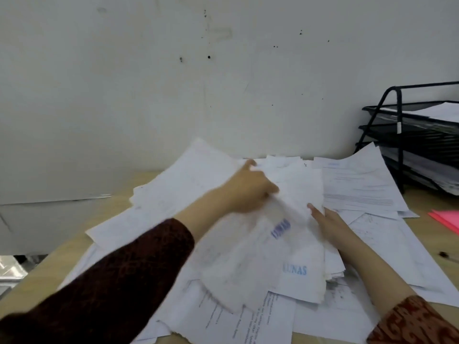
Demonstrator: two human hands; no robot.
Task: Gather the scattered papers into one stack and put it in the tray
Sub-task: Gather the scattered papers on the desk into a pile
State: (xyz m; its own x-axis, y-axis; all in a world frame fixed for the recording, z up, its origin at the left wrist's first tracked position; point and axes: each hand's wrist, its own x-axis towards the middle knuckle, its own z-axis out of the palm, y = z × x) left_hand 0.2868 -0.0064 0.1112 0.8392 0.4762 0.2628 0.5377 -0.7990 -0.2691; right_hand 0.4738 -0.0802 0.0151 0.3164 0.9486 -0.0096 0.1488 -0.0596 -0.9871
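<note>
White printed paper sheets (357, 184) cover most of the pale wooden counter (37, 276) in front of me, overlapping at every angle, so I cannot count them or read the fine print. From my head camera, my left hand (250, 189) reaches forward over the heap, its fingers (248, 163) curled round the edge of a blurred bundle of white sheets (248, 256) that hangs down toward me; the bundle hides my thumb and most of my palm. A blue stamp on that bundle is smeared by motion and unreadable. My right hand (332, 227) lies with straight fingers (315, 209) pressed flat against the right side of a thicker stack of white papers (298, 274); this stack rests on the loose sheets and bears a blue stamped word of which I can make out "UNAS", the first letter covered by the bundle. The hand's underside is out of sight.

My dark red patterned left sleeve (111, 294) blocks the near left part of the counter. My orange patterned right sleeve (417, 321) is cut off at the bottom right corner.

The black wire mesh tiered tray (397, 135) stands on the counter at the far right, well apart from both hands, cropped by the frame edge; some paper already lies in its tiers. A pink folder corner (447, 217) pokes in from the right edge. A small dark object (442, 254) near it is too blurred to identify. The white scuffed wall (173, 83) stands behind.
</note>
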